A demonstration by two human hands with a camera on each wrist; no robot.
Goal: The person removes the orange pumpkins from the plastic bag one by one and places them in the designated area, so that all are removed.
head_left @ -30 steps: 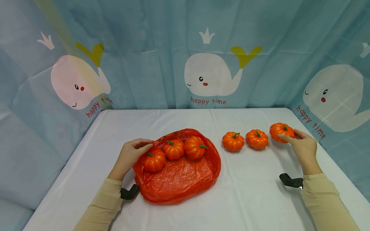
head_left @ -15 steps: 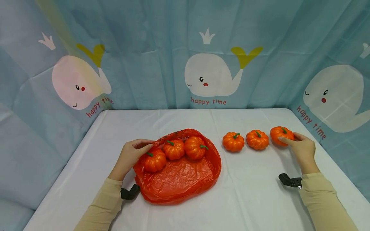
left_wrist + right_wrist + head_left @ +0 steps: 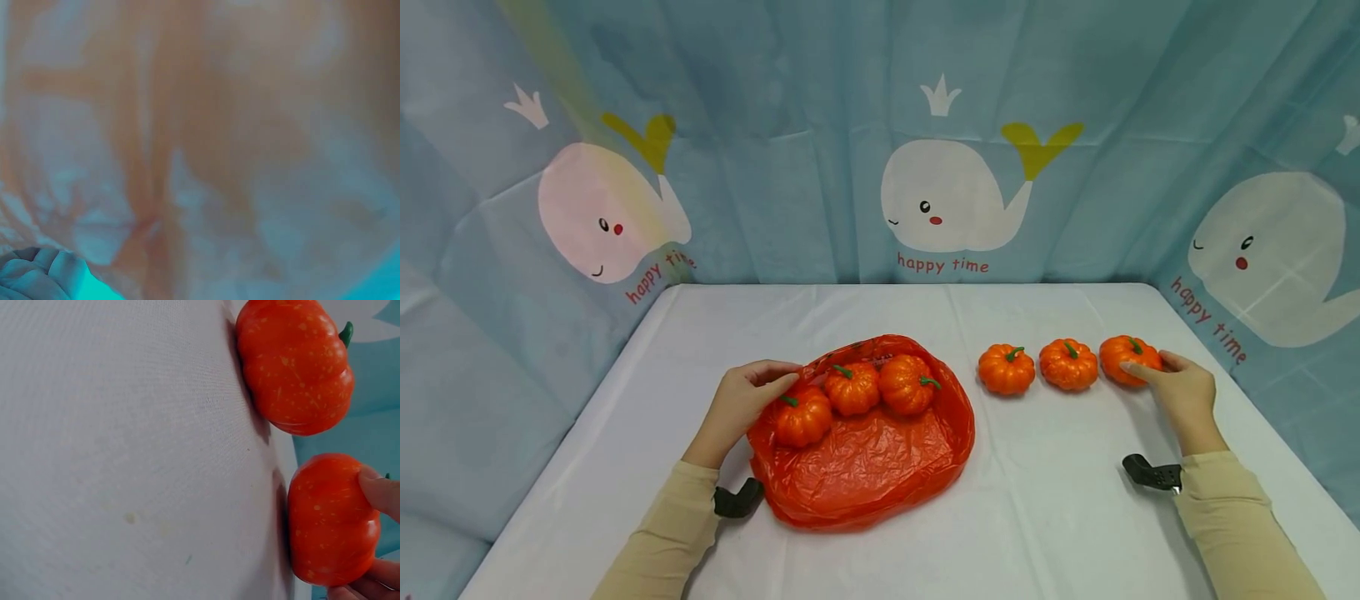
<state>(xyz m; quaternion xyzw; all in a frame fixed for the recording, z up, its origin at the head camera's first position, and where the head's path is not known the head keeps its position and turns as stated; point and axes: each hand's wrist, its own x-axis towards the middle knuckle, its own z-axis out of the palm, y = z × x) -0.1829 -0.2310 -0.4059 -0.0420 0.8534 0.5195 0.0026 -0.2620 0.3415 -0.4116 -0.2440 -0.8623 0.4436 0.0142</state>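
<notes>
Three small orange pumpkins stand in a row at the back right of the table. My right hand point(image 3: 1186, 398) grips the rightmost pumpkin point(image 3: 1122, 362), thumb on the near side; the right wrist view shows this pumpkin point(image 3: 331, 522) low over the cloth. To its left are the middle pumpkin point(image 3: 1068, 365) and the left one point(image 3: 1006, 370). My left hand point(image 3: 747, 405) pinches the left rim of a red plastic bag point(image 3: 880, 475), spread with its mouth wide. Three more pumpkins point(image 3: 852, 389) lie along the bag's far side. Blurred bag plastic point(image 3: 187, 156) fills most of the left wrist view.
A white cloth covers the table point(image 3: 1037, 500). Behind and at both sides hangs a blue curtain point(image 3: 790, 183) printed with whales. A black wrist mount point(image 3: 1152, 472) juts inward from the right sleeve, another point(image 3: 739, 498) from the left, close to the bag.
The pumpkin in my right hand has come down toward the table, level with the other two in the row. My left hand and the bag have stayed put.
</notes>
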